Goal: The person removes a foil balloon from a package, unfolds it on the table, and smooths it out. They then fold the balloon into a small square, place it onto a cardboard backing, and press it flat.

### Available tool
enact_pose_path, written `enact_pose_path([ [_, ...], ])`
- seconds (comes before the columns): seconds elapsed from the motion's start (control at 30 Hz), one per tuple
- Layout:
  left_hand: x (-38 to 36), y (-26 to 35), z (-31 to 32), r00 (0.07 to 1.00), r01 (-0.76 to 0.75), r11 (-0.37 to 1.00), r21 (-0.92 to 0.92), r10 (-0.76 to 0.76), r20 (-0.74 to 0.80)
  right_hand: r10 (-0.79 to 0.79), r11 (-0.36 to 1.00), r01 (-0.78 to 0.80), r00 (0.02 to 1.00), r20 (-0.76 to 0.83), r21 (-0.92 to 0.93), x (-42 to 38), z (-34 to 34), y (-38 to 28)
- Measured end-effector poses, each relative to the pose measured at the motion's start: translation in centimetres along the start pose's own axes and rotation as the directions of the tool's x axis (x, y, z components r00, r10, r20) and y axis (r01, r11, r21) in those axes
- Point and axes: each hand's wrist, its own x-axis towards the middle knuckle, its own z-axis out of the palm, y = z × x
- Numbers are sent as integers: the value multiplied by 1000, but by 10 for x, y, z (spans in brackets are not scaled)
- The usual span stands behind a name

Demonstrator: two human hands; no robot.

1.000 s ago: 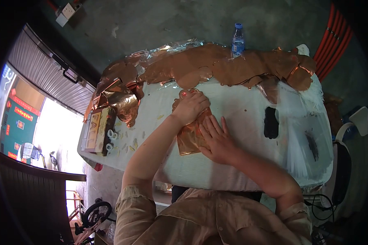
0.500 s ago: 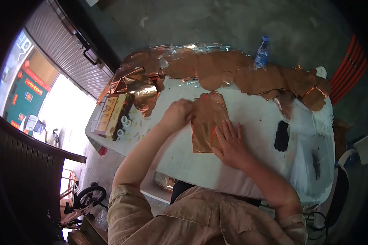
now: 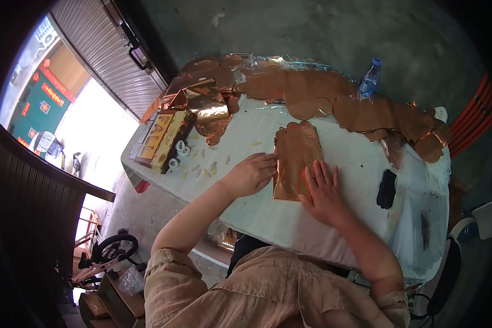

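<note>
- The copper foil sheet (image 3: 296,158) lies flat on the white bench (image 3: 344,158), just in front of the person.
- The left hand (image 3: 250,175) is curled at the sheet's left edge, forearm angled across the bench; its grip pinches that edge between fingertips.
- The right hand (image 3: 322,191) lies flat, fingers spread, palm pressing the sheet's lower right corner; no grip, open.

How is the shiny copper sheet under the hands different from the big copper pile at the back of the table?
The copper sheet lies flat and alone under both hands; the copper pile is crumpled, overlapping and untouched. The sheet is small; the pile spans the table's far edge. Both are shiny copper foil.
</note>
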Motion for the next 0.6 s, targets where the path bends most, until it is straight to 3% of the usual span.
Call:
enact_pose_path([
  [0.17, 4, -7, 3, 998, 4, 981, -195, -16, -62, -14, 999, 14, 1000, 6, -32, 0, 1, 1],
  [0.23, 7, -4, 3, 919, 373, 805, -461, -389, 64, -29, 998, 28, 999, -21, -48, 1, 3, 2],
  [0.37, 17, 20, -5, 835, 535, 722, -439, -532, 142, -12, 999, 12, 1000, -2, -45, 0, -1, 0],
  [0.43, 24, 30, -9, 691, 713, 584, -388, -678, 252, 5, 999, -4, 1000, 28, -33, 1, -3, 0],
  [0.47, 22, 30, -2, 692, 713, 584, -387, -676, 254, 3, 999, -2, 1000, 25, -35, 1, -2, 0],
  [0.53, 19, 27, 12, 737, 535, 541, -649, -675, 45, 4, 999, -3, 1000, 24, -38, 0, -2, 0],
  [0.6, 20, 24, 18, 717, 559, 514, -651, -694, 68, -1, 1000, 1, 1000, 11, -25, 0, -1, 1],
])
